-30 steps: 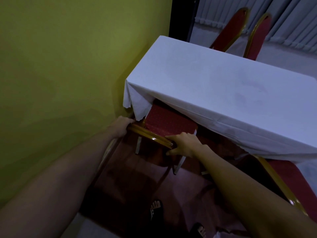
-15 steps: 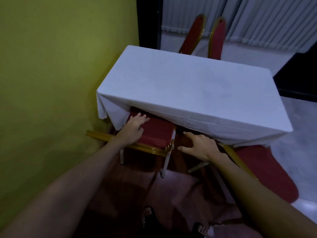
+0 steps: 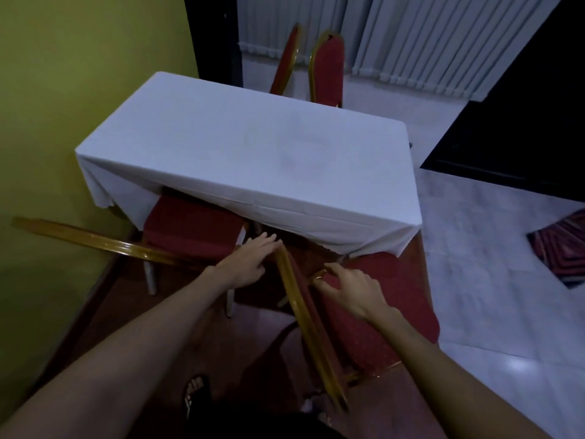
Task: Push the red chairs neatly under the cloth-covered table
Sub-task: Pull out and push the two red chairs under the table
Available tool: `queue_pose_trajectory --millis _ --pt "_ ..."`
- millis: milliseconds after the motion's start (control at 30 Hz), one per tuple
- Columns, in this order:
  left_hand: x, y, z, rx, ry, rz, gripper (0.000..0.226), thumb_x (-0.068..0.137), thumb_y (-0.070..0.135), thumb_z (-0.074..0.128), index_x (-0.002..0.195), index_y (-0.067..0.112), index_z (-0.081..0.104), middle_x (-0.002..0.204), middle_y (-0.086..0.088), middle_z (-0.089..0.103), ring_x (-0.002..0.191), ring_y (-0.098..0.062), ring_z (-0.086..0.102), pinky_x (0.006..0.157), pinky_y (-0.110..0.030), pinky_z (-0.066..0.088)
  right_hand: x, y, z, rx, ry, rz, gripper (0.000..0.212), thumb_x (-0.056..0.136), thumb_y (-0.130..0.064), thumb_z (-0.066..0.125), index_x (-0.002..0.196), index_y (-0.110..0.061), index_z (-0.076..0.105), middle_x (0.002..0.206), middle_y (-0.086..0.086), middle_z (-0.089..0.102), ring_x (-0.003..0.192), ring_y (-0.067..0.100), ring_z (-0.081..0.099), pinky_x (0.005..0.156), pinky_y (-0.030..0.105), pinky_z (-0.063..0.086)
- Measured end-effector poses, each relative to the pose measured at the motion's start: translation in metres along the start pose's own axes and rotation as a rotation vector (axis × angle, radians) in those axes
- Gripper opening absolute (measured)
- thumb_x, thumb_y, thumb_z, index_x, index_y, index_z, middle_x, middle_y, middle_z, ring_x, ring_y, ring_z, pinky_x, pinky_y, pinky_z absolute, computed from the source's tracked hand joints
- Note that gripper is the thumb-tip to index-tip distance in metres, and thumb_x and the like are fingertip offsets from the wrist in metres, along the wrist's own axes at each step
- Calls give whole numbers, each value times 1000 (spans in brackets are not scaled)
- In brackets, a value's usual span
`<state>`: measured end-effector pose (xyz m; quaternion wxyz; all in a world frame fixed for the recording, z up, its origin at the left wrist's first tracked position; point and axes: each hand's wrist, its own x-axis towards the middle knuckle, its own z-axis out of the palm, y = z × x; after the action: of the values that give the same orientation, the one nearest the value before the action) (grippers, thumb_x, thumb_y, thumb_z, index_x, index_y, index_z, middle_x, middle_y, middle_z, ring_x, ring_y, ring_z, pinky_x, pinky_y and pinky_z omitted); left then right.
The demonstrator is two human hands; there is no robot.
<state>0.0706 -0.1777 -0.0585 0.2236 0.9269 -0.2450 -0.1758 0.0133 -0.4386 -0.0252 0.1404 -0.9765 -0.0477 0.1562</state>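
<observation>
The right chair (image 3: 376, 299) stood at the table's (image 3: 240, 147) near right corner, turned askew, its seat only partly under the white cloth. The right hand (image 3: 351, 289) lay on the seat's front edge, fingers curled over the gold trim. The left hand (image 3: 250, 261) was open, fingers stretched flat, touching the top of that chair's gold frame. The left chair (image 3: 190, 226) sat farther under the cloth, beside the yellow wall (image 3: 79, 74). Two more chairs (image 3: 327, 68) stood behind the table, before the blinds (image 3: 427, 42).
</observation>
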Motion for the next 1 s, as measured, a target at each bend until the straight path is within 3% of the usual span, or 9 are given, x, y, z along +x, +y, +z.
queue_pose_trajectory --millis 133,233,333,400,567,633,733,867,1000 --pt "5 41 24 138 -82 103 77 83 -8 48 151 18 21 162 -5 10 150 -20 1 123 -44 5 -13 13 -2 17 -144 -152 64 85 -74 31 133 -34 48 123 1 66 108 26 63 86 41 49" --pt "10 55 28 234 -124 137 52 90 6 50 141 16 44 157 -8 29 149 -23 12 121 -40 8 -20 8 0 72 -255 -251 70 82 -80 24 132 -36 48 120 3 66 105 26 63 77 37 43" --pt "14 59 25 321 -71 154 35 86 5 51 117 11 66 130 -9 61 133 -27 43 114 -40 29 -22 -6 10 42 -342 -288 87 72 -89 27 125 -24 51 109 3 65 95 26 63 72 36 40" --pt "13 56 26 360 -19 179 32 82 4 52 106 12 71 116 -6 69 119 -28 53 104 -40 42 -19 -15 19 -16 -378 -286 84 68 -88 40 114 -18 50 107 5 63 90 26 61 71 36 40" --pt "-1 66 30 352 23 132 34 80 1 54 107 13 72 114 -5 70 116 -26 55 103 -38 42 -16 -29 28 -73 -457 -289 92 69 -70 64 128 -3 42 123 17 58 110 37 59 87 41 48" --pt "-11 71 33 330 78 110 31 79 3 58 104 13 73 111 -4 72 113 -25 57 99 -32 42 -19 -31 32 -68 -486 -330 90 70 -66 66 127 0 43 120 17 60 107 36 60 85 40 48" --pt "-32 75 41 298 27 -5 36 85 7 53 117 17 67 123 -3 66 122 -22 49 105 -29 34 -30 -33 41 -40 -490 -389 82 69 -63 67 120 -2 49 112 13 63 101 32 62 83 38 48" --pt "-80 99 65 234 31 -187 38 87 12 56 124 19 63 128 -1 62 130 -19 43 104 -40 43 -64 -26 62 -93 -515 -532 94 69 -69 65 127 4 46 124 20 58 113 38 57 92 44 44" --pt "-140 136 104 190 41 -372 46 85 7 57 129 21 58 135 3 58 136 -16 37 106 -29 39 -108 -21 78 -132 -606 -638 112 63 -72 67 135 9 36 130 23 54 118 42 52 95 46 43"
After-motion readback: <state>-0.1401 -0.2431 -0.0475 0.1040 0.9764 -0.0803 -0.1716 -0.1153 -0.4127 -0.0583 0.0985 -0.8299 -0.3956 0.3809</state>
